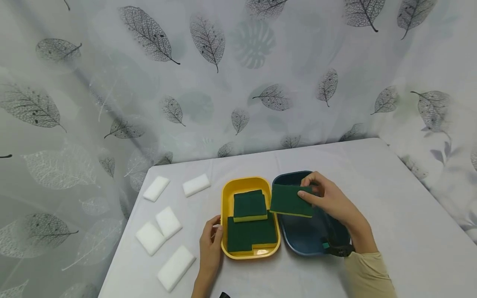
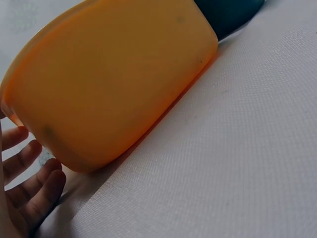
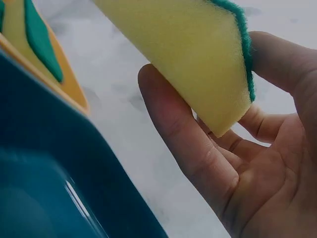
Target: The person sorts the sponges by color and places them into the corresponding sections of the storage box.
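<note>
My right hand pinches a sponge by one end, thumb on its green scouring side and a finger under its yellow foam. The sponge is held above the gap between a yellow tray and a dark blue tray, overlapping both rims in the head view. Several green-and-yellow sponges lie in the yellow tray, some stacked on others. At that tray's left side is my left hand, its loosely bent fingers right at the outer wall.
Several white foam blocks are scattered on the left of the white-covered table. The trays stand side by side. A leaf-print curtain hangs behind the table. A dark band circles the right wrist.
</note>
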`<state>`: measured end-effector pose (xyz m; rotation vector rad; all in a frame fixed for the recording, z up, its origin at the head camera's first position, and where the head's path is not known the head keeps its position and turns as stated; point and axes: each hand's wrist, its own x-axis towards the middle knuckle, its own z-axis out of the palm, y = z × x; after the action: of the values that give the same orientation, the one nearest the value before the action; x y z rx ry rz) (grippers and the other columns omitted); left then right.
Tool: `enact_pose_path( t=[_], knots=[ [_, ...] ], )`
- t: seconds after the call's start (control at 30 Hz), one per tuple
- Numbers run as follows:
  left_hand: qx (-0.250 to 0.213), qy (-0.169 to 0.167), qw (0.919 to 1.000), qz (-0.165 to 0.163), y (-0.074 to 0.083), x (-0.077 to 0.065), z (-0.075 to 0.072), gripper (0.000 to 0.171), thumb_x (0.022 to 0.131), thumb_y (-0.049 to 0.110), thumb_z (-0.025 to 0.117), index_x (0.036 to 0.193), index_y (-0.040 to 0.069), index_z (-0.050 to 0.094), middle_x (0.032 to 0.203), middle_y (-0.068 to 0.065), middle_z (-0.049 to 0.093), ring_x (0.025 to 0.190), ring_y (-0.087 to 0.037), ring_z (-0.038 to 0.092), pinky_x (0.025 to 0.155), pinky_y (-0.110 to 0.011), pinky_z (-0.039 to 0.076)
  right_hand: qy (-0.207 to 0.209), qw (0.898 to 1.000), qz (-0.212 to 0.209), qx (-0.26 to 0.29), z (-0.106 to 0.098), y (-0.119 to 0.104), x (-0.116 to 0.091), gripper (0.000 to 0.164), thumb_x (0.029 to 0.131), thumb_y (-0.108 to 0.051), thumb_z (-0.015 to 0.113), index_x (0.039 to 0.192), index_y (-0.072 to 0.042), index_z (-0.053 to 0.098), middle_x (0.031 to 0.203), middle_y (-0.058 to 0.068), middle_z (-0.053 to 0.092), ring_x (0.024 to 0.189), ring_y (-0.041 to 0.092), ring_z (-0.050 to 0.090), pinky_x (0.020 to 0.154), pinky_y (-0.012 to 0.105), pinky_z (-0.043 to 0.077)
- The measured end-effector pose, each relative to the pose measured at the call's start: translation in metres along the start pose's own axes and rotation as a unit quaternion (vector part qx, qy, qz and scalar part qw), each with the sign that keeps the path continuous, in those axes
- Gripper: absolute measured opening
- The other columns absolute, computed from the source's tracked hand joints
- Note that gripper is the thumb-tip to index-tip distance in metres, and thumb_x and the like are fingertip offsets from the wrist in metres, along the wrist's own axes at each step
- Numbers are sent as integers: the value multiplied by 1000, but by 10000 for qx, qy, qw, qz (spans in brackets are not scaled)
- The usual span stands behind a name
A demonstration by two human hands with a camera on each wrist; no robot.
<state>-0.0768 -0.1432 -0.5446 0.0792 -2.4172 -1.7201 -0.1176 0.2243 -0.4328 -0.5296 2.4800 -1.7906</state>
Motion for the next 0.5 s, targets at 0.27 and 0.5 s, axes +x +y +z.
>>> enact_pose_path(
  t=[0.27,0.5],
  knots=[
    [14,49,10000,-41,-1,-2,-1,31,108,31,57,137,24,63,128,1,66,96,-10,65,87,-20,55,-670,9971,-150,-324,42,-9,17,23,100,-20,71,108,-13,51,112,7,54,102,27,63,84,33,58],
    [-36,3,10000,-5,-1,0,0,31,109,31,56,138,23,63,128,0,66,94,-10,66,88,-20,55,-1058,9918,-54,-713,73,-14,22,27,98,-31,75,105,-17,53,102,1,56,97,21,59,80,32,53]
  ],
)
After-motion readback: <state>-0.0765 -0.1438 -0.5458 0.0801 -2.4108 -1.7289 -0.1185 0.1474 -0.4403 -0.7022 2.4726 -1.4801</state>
